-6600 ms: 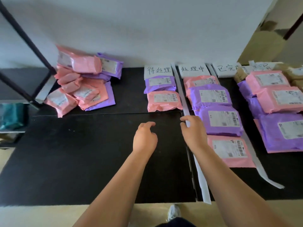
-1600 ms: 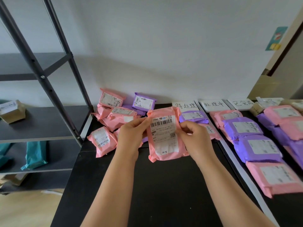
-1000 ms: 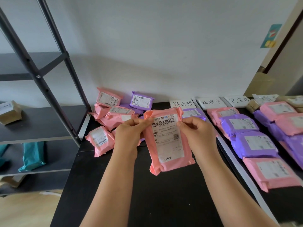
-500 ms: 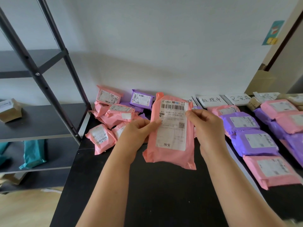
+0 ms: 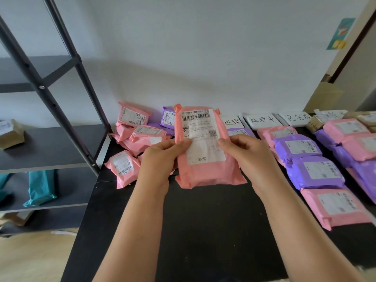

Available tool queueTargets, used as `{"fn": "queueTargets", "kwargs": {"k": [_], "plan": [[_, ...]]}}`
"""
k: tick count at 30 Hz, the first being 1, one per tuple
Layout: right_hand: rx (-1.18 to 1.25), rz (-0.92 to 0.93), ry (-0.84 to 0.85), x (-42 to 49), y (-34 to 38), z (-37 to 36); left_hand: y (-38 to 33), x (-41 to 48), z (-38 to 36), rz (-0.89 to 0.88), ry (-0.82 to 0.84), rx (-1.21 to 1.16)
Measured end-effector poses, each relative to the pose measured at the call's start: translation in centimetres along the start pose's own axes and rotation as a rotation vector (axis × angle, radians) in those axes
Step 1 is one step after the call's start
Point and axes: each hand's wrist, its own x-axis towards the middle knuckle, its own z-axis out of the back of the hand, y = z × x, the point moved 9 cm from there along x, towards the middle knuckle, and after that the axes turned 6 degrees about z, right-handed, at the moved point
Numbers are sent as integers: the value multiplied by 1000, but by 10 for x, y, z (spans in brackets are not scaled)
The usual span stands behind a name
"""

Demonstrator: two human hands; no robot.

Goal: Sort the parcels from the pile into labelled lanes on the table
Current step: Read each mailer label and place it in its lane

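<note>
Pink plastic film, crinkled and soft: the parcel looks light and floppy, probably slick, so its side edges seem the sound place to hold it. The left hand and right hand each pinch one side, thumbs on the white shipping label (barcode at top). It is held upright above the table, towards the far edge, between the pile at the far left corner and the lane cards.
</note>
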Motion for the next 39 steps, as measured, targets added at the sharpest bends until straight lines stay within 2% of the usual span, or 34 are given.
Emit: {"fn": "queueTargets", "kwargs": {"k": [3,8,15,19,26,35,39], "plan": [[-40,3,-8,-1,-1,0,0,1,1,0,-35,10],[9,-30,-119,2,-7,9,3,3,1,45,-52,42],[118,-183,-199,3,-30,15,8,4,-12,117,130,68],[170,-246,-190,3,-36,11,14,7,-11,164,117,21],[119,-279,-172,6,-43,4,24,16,-3,210,65,-66],[44,-199,-134,8,-35,-2,25,19,2,224,85,-14],[-2,-154,-104,9,-31,-5,22,19,1,153,85,116]]}}
